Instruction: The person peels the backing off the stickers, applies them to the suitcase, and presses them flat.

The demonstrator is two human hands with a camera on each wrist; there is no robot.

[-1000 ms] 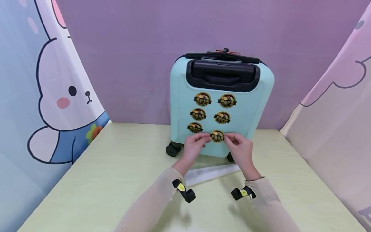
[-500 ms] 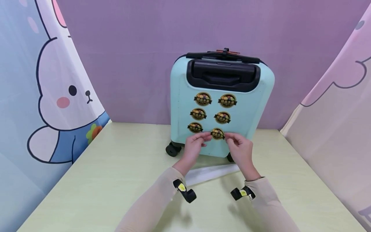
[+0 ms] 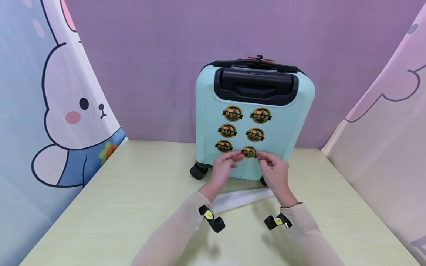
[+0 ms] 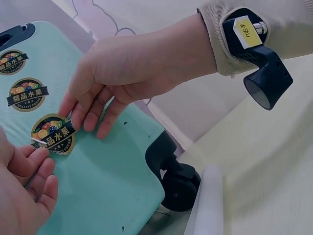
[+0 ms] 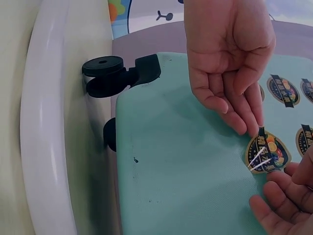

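Observation:
A round black-and-gold sticker [image 3: 249, 152] with a fruit picture and a banner across it is held against the lower face of a mint-green suitcase [image 3: 283, 125]. My left hand [image 3: 222, 169] pinches the left end of its banner, and my right hand [image 3: 276, 175] pinches the right end. In the left wrist view the sticker [image 4: 53, 134] lies between the fingertips of both hands, close over the shell. Glare streaks cross the sticker [image 5: 267, 152] in the right wrist view. Several matching stickers sit above and to the left in two columns, including one [image 3: 224, 146] beside my left fingertips.
The suitcase stands upright on black wheels [image 3: 198, 171] at the back of the pale table [image 3: 149, 207], before a purple backdrop [image 3: 149, 74]. A white strip of paper [image 3: 241, 199] lies in front of it, beneath my forearms. Printed cloths [image 3: 76, 111] hang at both sides.
Both hands have shifted slightly upward with the sticker, which is now higher on the suitcase and nearly level with the lowest left sticker. The suitcase and the paper strip stay put.

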